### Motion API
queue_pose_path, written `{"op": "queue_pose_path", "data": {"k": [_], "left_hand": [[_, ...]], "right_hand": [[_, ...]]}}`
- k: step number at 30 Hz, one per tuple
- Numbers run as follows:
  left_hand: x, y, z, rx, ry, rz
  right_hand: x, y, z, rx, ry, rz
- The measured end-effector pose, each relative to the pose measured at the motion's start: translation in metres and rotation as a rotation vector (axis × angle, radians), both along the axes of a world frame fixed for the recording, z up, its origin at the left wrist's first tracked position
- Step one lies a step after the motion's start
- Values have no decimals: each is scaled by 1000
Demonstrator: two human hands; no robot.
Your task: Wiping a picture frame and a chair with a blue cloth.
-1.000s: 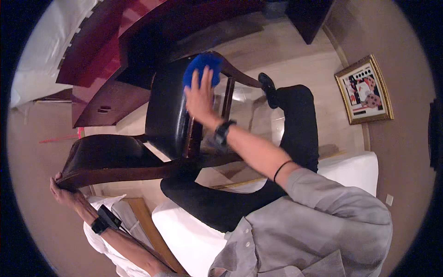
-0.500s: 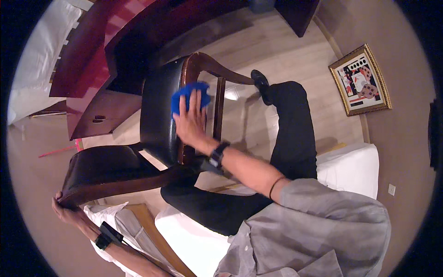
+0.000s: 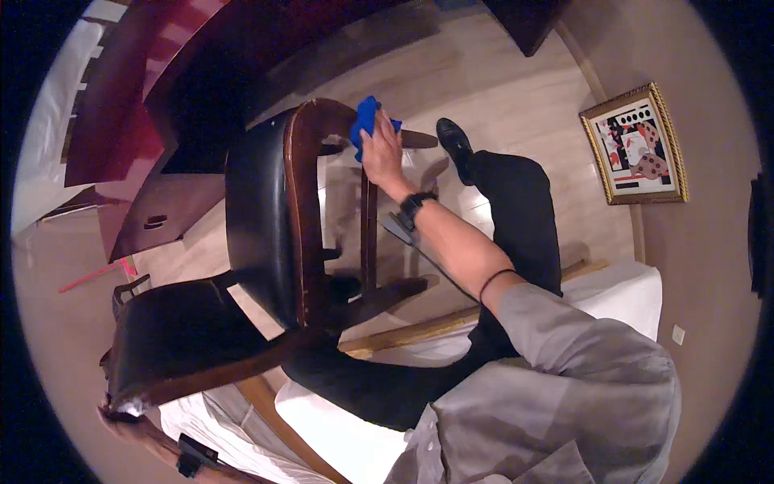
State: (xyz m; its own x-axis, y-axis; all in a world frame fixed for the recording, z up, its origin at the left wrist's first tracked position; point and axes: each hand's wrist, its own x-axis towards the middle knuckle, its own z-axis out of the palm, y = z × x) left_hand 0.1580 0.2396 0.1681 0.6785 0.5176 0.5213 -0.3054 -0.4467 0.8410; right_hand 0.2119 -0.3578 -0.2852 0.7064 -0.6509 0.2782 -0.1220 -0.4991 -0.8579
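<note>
Since the last frame: blue cloth point(image 3: 365, 125) shifted from the seat edge point(image 3: 303, 218) to a front leg point(image 3: 418, 139); chair point(image 3: 256, 218) swung slightly. Right hand point(image 3: 382, 157): fingers bunched round the cloth, presumably to keep it against the leg. Left hand point(image 3: 133, 431) at the backrest's point(image 3: 173, 335) top corner, likely steadying the tilted chair; finger closure too dim to tell. Pale, glossy floor point(image 3: 484, 85) beneath. Beyond: gilt-framed picture point(image 3: 637, 149) at the right wall point(image 3: 685, 258), dark-red furniture point(image 3: 173, 206) at left.
</note>
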Motion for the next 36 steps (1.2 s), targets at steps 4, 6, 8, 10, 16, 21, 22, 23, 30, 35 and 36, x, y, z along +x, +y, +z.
{"op": "queue_pose_path", "data": {"k": [4, 6, 8, 10, 16, 21, 22, 23, 30, 35, 36], "left_hand": [[-16, 12, 16, 3, 13, 106], [-2, -48, 3, -45, -2, 218], [-3, -42, 11, -9, 38, 218], [-6, 24, 22, -8, 46, 139], [-29, 20, 36, 212, 107, 250], [-13, -10, 8, 158, 51, 164], [-12, -5, 13, 155, 49, 167], [-26, 10, 37, 87, 51, 199], [-26, 16, 32, -108, 52, 66], [-32, -63, 19, 204, -100, 250], [-36, -69, 24, 79, -138, 302]], "right_hand": [[-10, -1, -16, 40, -208, 72], [-8, -15, -33, -14, -293, 78], [-22, -24, -63, 32, -186, 46], [-33, -42, -103, 64, -90, 10], [-57, -84, -155, 227, 287, -88], [-52, -119, -205, -106, 321, -238], [-46, -120, -199, -45, 266, -188], [-29, -97, -152, 133, 298, -16], [41, -34, 44, 218, 39, 211], [27, -34, 10, 158, 30, 183], [13, -38, -14, 157, 144, 167]]}}
